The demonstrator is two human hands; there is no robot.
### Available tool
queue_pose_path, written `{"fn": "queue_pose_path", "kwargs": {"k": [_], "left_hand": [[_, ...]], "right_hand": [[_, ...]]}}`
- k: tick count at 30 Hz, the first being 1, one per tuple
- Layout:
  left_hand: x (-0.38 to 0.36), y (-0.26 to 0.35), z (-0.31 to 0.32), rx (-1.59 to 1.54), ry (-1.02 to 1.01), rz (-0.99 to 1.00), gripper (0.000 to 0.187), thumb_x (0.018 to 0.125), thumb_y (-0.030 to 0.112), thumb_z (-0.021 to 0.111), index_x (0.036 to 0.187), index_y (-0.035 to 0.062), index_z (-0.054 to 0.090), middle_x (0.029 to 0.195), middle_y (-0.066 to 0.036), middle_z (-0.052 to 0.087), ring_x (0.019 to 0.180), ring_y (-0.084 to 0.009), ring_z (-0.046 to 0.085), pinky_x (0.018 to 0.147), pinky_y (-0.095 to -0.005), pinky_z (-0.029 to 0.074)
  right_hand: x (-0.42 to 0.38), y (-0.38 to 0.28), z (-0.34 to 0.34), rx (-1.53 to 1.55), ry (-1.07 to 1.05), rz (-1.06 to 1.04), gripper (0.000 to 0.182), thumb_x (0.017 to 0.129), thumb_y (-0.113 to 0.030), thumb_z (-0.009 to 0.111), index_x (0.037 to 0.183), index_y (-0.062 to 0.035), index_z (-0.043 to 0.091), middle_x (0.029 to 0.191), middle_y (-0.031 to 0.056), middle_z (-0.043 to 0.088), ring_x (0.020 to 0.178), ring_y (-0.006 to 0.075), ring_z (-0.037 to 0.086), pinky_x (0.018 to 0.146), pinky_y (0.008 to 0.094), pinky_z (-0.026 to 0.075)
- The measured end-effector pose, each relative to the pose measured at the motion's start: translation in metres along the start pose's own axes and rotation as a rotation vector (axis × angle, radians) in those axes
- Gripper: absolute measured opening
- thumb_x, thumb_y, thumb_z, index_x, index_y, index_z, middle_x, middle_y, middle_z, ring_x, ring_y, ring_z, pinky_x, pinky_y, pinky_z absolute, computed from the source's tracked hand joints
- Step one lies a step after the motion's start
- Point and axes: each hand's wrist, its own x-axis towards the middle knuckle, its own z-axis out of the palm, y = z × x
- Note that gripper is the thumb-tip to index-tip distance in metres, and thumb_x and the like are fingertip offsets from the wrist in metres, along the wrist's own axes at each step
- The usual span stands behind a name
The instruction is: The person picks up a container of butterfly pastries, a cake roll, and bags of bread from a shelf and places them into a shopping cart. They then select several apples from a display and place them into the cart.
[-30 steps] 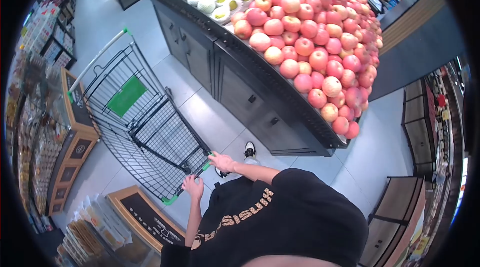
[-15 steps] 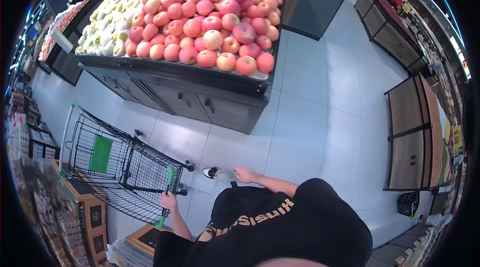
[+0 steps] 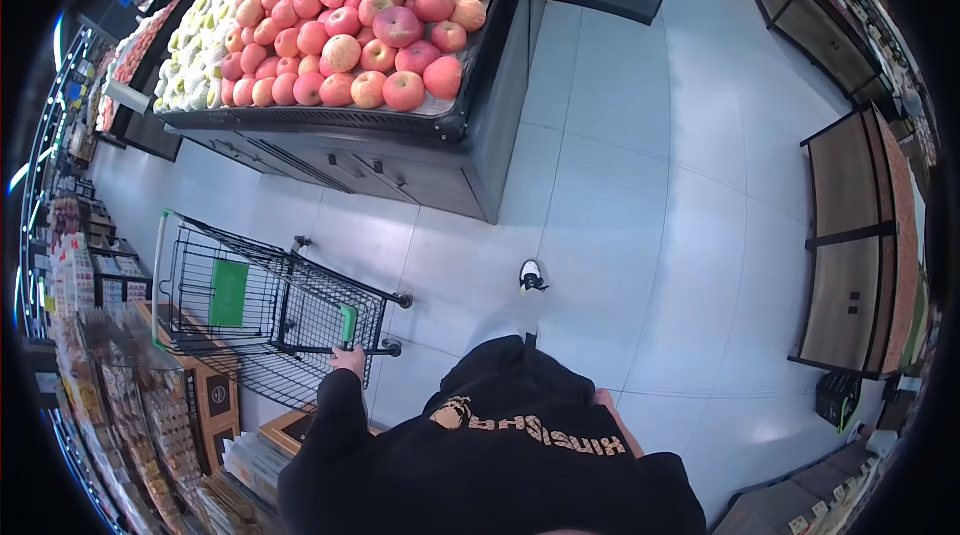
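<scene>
My left hand (image 3: 348,361) is closed around the handle of a black wire shopping cart, beside the handle's green end piece (image 3: 348,324). The cart stands to my left and has a green panel (image 3: 229,293) in its basket. I see no goods inside it. On my right, only a strip of bare arm (image 3: 618,417) shows past the black shirt (image 3: 520,445); the fingers of that hand are hidden. One white-and-black shoe (image 3: 532,276) is out in front on the tiles.
Ahead is a dark display stand (image 3: 470,170) heaped with red apples (image 3: 340,53) and pale fruit in foam nets (image 3: 190,80). Packaged goods (image 3: 135,395) line the left. Wood-panelled stands (image 3: 850,245) and a black basket (image 3: 838,400) are on the right. Pale floor tiles (image 3: 600,235) run between.
The view has turned and moved, so the apple stand sits further up and left. My right hand has dropped back out of sight beside my body. My left hand stays on the cart handle.
</scene>
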Motion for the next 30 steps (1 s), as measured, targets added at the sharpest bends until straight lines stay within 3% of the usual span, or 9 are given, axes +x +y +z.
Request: {"fn": "queue_pose_path", "kwargs": {"k": [2, 4, 9, 11, 12, 24, 27, 28, 30], "left_hand": [[0.01, 0.025, 0.033, 0.106, 0.037, -0.081, 0.046, 0.077, 0.034, 0.054, 0.117, 0.0101, 0.052, 0.122, -0.025, 0.047, 0.115, -0.0454, 0.04, 0.094, -0.0504, 0.034], [0.037, 0.045, 0.081, -0.547, 0.311, -0.44, 0.035, 0.08, 0.024, 0.053, 0.114, 0.0157, 0.054, 0.118, -0.025, 0.05, 0.112, -0.0426, 0.044, 0.093, -0.0492, 0.035], [0.0, 0.132, 0.07, -0.788, 0.312, -0.6, 0.038, 0.075, 0.032, 0.058, 0.105, 0.0093, 0.059, 0.099, -0.014, 0.063, 0.099, -0.0336, 0.056, 0.086, -0.044, 0.041], [-0.019, 0.179, 0.045, -0.555, 0.347, -1.013, 0.035, 0.073, 0.04, 0.061, 0.091, 0.0107, 0.063, 0.086, -0.009, 0.063, 0.092, -0.0268, 0.058, 0.078, -0.0399, 0.044], [-0.015, 0.194, 0.046, -0.568, 0.333, -1.028, 0.035, 0.073, 0.04, 0.061, 0.091, 0.0107, 0.063, 0.086, -0.009, 0.063, 0.092, -0.0268, 0.058, 0.078, -0.0399, 0.044], [-0.027, 0.288, 0.076, -2.088, -0.302, -0.447, 0.015, 0.078, 0.028, 0.06, 0.08, 0.0131, 0.061, 0.071, -0.008, 0.057, 0.069, -0.0251, 0.057, 0.062, -0.0378, 0.045], [-0.039, 0.323, 0.079, -2.47, -0.429, -0.225, 0.011, 0.079, 0.024, 0.06, 0.078, 0.0137, 0.06, 0.068, -0.008, 0.056, 0.063, -0.0246, 0.056, 0.058, -0.0372, 0.045], [-0.032, 0.348, 0.091, -2.486, -0.412, -0.239, 0.011, 0.079, 0.024, 0.06, 0.078, 0.0137, 0.06, 0.068, -0.008, 0.056, 0.063, -0.0246, 0.056, 0.058, -0.0372, 0.045], [-0.015, 0.399, 0.099, -1.463, 0.348, -0.879, 0.017, 0.08, 0.006, 0.053, 0.095, 0.0094, 0.061, 0.074, -0.011, 0.059, 0.067, -0.0281, 0.059, 0.064, -0.04, 0.047]], "right_hand": [[0.001, 0.0, -0.007, 0.284, 0.192, -0.248, 0.028, 0.08, -0.025, 0.054, 0.093, -0.0018, 0.062, 0.101, 0.0224, 0.062, 0.093, 0.0277, 0.06, 0.081, 0.0361, 0.046], [0.069, 0.023, -0.016, 0.133, 0.168, -0.389, 0.027, 0.081, -0.026, 0.057, 0.096, -0.0045, 0.063, 0.1, 0.019, 0.063, 0.094, 0.0251, 0.059, 0.085, 0.0346, 0.044], [0.111, -0.062, -0.14, 0.223, 0.195, -0.244, 0.027, 0.079, -0.028, 0.06, 0.096, -0.0077, 0.064, 0.097, 0.0141, 0.065, 0.096, 0.0271, 0.061, 0.085, 0.0335, 0.045], [0.126, -0.081, -0.184, 0.195, 0.225, -0.251, 0.028, 0.078, -0.029, 0.06, 0.096, -0.0075, 0.064, 0.096, 0.0134, 0.065, 0.096, 0.0272, 0.061, 0.085, 0.0337, 0.046], [0.135, -0.088, -0.208, 0.222, 0.244, -0.259, 0.029, 0.078, -0.03, 0.059, 0.095, -0.0071, 0.064, 0.095, 0.0137, 0.065, 0.094, 0.0276, 0.061, 0.085, 0.0343, 0.046], [0.238, -0.142, -0.376, 0.441, 0.316, -0.124, 0.025, 0.078, -0.027, 0.064, 0.094, -0.0075, 0.06, 0.081, 0.0082, 0.064, 0.074, 0.0187, 0.058, 0.066, 0.0322, 0.048], [0.241, -0.19, -0.427, 0.07, 0.33, -0.229, 0.025, 0.081, -0.027, 0.057, 0.093, -0.0053, 0.059, 0.082, 0.0137, 0.065, 0.078, 0.0244, 0.062, 0.07, 0.0364, 0.048], [0.246, -0.207, -0.449, -0.128, 0.299, -0.292, 0.026, 0.082, -0.028, 0.055, 0.093, -0.0047, 0.059, 0.082, 0.0157, 0.066, 0.079, 0.0267, 0.063, 0.071, 0.0377, 0.049], [0.255, -0.246, -0.503, -0.233, 0.208, -0.326, 0.026, 0.082, -0.027, 0.057, 0.095, -0.0039, 0.059, 0.083, 0.0155, 0.065, 0.081, 0.0265, 0.063, 0.074, 0.0369, 0.049]]}}
